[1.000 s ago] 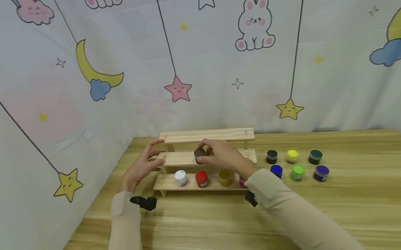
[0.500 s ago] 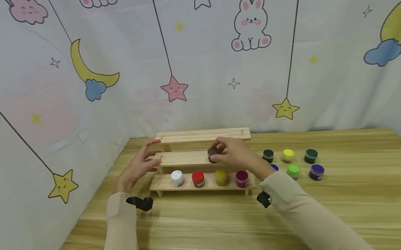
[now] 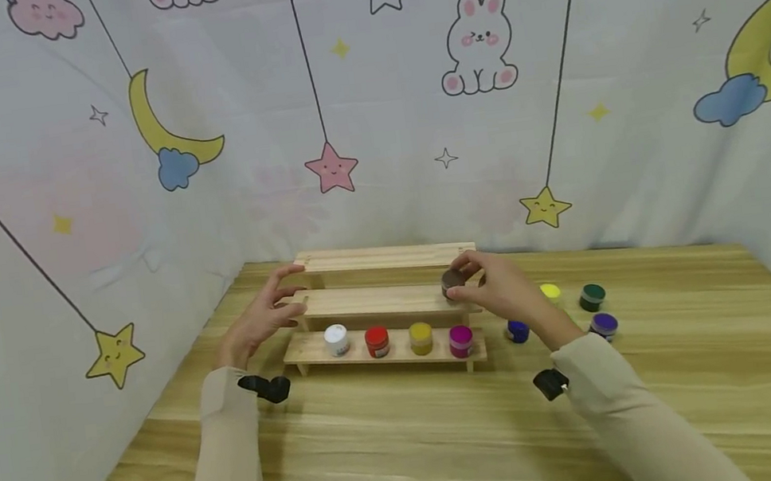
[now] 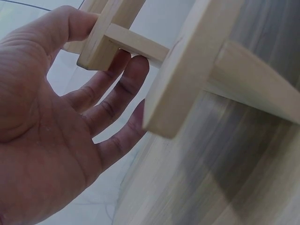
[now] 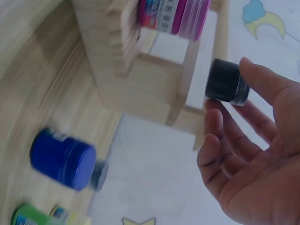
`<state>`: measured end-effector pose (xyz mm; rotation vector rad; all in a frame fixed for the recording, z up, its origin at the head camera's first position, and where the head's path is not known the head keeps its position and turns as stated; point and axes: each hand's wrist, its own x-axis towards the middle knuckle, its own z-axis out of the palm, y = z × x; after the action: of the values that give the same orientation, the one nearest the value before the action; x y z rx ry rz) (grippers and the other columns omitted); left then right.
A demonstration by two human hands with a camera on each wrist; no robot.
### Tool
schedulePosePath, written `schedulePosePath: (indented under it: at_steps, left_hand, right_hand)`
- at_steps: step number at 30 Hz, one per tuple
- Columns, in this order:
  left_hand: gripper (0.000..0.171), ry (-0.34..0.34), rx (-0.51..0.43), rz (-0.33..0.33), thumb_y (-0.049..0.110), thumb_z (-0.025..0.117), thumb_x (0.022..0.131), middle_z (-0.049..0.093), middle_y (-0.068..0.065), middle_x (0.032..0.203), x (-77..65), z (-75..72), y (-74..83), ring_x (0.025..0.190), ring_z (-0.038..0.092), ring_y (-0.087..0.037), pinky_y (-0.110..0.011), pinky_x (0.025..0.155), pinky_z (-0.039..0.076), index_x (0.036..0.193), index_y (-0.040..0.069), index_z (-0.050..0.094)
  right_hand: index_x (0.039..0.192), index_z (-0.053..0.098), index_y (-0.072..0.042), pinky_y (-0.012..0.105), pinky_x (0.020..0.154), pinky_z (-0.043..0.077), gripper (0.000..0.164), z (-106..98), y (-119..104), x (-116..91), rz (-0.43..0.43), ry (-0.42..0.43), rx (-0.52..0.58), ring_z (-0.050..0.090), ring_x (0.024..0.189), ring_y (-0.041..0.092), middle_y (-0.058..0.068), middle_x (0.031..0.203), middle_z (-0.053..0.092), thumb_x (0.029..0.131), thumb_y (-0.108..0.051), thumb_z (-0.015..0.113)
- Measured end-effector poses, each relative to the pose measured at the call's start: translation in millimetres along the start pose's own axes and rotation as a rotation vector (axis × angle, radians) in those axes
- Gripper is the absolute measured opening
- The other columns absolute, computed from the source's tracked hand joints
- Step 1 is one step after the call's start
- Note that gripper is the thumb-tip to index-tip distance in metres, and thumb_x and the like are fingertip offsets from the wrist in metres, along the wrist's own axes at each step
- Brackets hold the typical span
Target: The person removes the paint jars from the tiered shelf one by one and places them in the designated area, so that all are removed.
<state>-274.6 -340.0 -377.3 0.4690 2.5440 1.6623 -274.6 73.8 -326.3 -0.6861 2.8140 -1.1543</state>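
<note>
My right hand (image 3: 499, 283) pinches a small dark paint jar (image 3: 452, 284) between thumb and fingers, at the right end of the rack's middle shelf. In the right wrist view, the jar (image 5: 222, 83) sits between the thumb and the fingertips, with a shelf end beside it. At the left end of the three-tier wooden rack (image 3: 378, 299), my left hand (image 3: 258, 320) is spread, its fingertips at the shelf ends. The left wrist view shows its thumb on one plank end and its other fingers reaching behind. White, red, yellow and magenta jars (image 3: 461, 341) line the bottom shelf.
On the table right of the rack stand more jars: a blue jar (image 3: 518, 331), a yellow jar (image 3: 550, 292), a dark green jar (image 3: 591, 296) and a purple jar (image 3: 604, 325). My right forearm hides others there. A printed curtain (image 3: 398, 110) hangs behind the table.
My right hand has carried the dark jar rightward along the middle shelf, from near its middle to its right end. The left hand has stayed at the rack's left end.
</note>
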Motion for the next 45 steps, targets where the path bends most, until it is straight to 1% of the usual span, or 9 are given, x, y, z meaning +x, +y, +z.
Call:
schedulePosePath:
  at_steps: [3,8,14,18,22,29,34,39,45]
  left_hand:
    - [0.065,-0.009,-0.003,-0.002,0.015,0.058,0.103,0.017,-0.020,0.162,0.5,-0.6,-0.1,0.134,0.038,-0.048,-0.065,0.099,0.041,0.157,0.021,0.021]
    - [0.065,-0.004,0.005,0.000,0.013,0.057,0.103,0.016,-0.026,0.160,-0.1,-2.0,-0.1,0.133,0.039,-0.049,-0.066,0.099,0.040,0.157,0.020,0.020]
    - [0.067,-0.002,-0.007,-0.005,0.014,0.058,0.103,0.015,-0.021,0.162,0.5,-1.2,1.2,0.136,0.035,-0.048,-0.067,0.099,0.039,0.157,0.020,0.020]
    - [0.067,-0.006,-0.009,-0.009,0.014,0.058,0.103,0.015,-0.018,0.162,1.4,-0.8,2.8,0.137,0.035,-0.048,-0.066,0.099,0.039,0.158,0.020,0.020]
    - [0.067,-0.006,0.002,-0.004,0.015,0.058,0.103,0.016,-0.016,0.163,1.8,-1.7,4.1,0.137,0.034,-0.047,-0.066,0.100,0.038,0.158,0.020,0.019]
    - [0.068,-0.015,-0.007,-0.012,0.015,0.058,0.103,0.015,-0.017,0.163,1.5,-1.9,3.7,0.135,0.037,-0.048,-0.067,0.100,0.038,0.158,0.020,0.019]
    - [0.069,-0.020,-0.004,0.004,0.014,0.059,0.102,0.015,-0.018,0.163,2.6,-0.9,4.4,0.137,0.034,-0.048,-0.066,0.101,0.036,0.157,0.018,0.018]
    - [0.067,-0.025,-0.003,0.012,0.013,0.058,0.103,0.015,-0.018,0.162,4.3,-0.2,4.1,0.138,0.031,-0.047,-0.065,0.101,0.037,0.156,0.017,0.018]
    - [0.068,-0.020,-0.001,0.001,0.015,0.058,0.103,0.014,-0.018,0.163,2.5,0.0,3.8,0.140,0.030,-0.047,-0.066,0.101,0.036,0.157,0.019,0.017]
  right_hand:
    - [0.128,0.060,-0.009,0.040,0.080,0.052,0.042,-8.0,10.4,-7.2,0.025,-0.002,0.004,0.061,0.096,0.028,0.014,0.122,0.064,0.094,-0.030,0.072]
    - [0.132,0.058,-0.007,0.038,0.074,0.052,0.045,-26.2,24.4,-19.0,0.047,-0.015,0.011,0.060,0.094,0.029,0.017,0.124,0.061,0.096,-0.031,0.070]
    - [0.134,0.055,-0.005,0.036,0.073,0.052,0.047,-55.9,45.2,-38.3,0.076,0.012,0.037,0.059,0.093,0.029,0.019,0.125,0.059,0.097,-0.032,0.068]
    - [0.135,0.053,0.000,0.038,0.076,0.051,0.051,-74.4,61.4,-53.1,0.074,0.047,-0.006,0.059,0.095,0.031,0.023,0.124,0.060,0.098,-0.031,0.068]
    - [0.137,0.051,0.001,0.044,0.081,0.051,0.055,-87.7,78.0,-66.8,0.103,0.061,-0.053,0.059,0.100,0.035,0.025,0.125,0.059,0.098,-0.034,0.066]
    - [0.138,0.052,0.001,0.052,0.083,0.051,0.058,-97.6,106.6,-89.2,0.163,0.085,-0.169,0.060,0.103,0.040,0.026,0.125,0.062,0.098,-0.039,0.066]
    - [0.139,0.051,0.003,0.051,0.078,0.053,0.060,-102.8,123.7,-103.8,0.189,0.088,-0.183,0.060,0.104,0.044,0.029,0.125,0.061,0.099,-0.039,0.065]
    - [0.136,0.052,0.007,0.050,0.074,0.054,0.059,-104.9,139.1,-117.5,0.213,0.086,-0.185,0.059,0.107,0.049,0.030,0.120,0.062,0.099,-0.037,0.065]
    - [0.133,0.052,0.008,0.054,0.077,0.052,0.056,-104.3,155.4,-126.5,0.276,0.071,-0.212,0.056,0.107,0.053,0.034,0.118,0.062,0.098,-0.035,0.065]
